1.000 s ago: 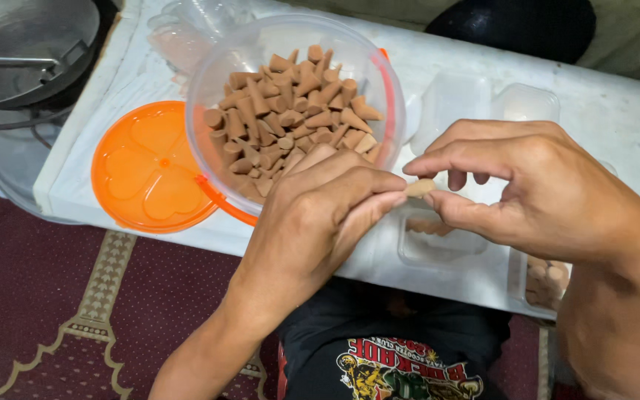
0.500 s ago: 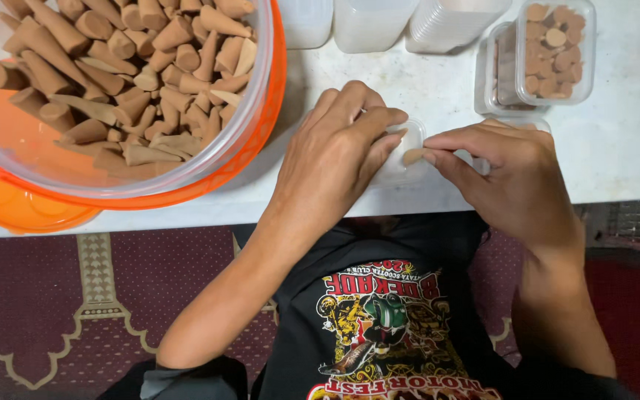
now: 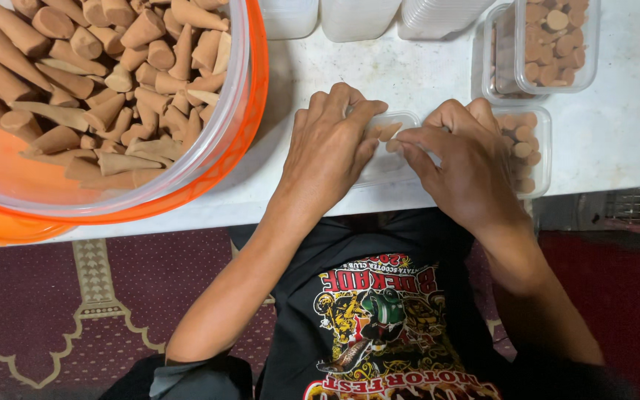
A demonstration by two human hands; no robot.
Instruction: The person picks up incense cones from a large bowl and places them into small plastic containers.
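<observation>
Big tub of cones [image 3: 105,89] sat upper left. Mid-frame, your left hand [image 3: 331,152] gripped the small clear box [image 3: 390,159] at the table edge, and your right hand [image 3: 464,163] pinched a cone [image 3: 388,131] into it. Filled boxes [image 3: 550,44] sat upper right.

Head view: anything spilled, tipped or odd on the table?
Nothing stands out. The cones stay inside the big tub, the small boxes sit upright, and both hands meet over one small box at the table edge.
</observation>
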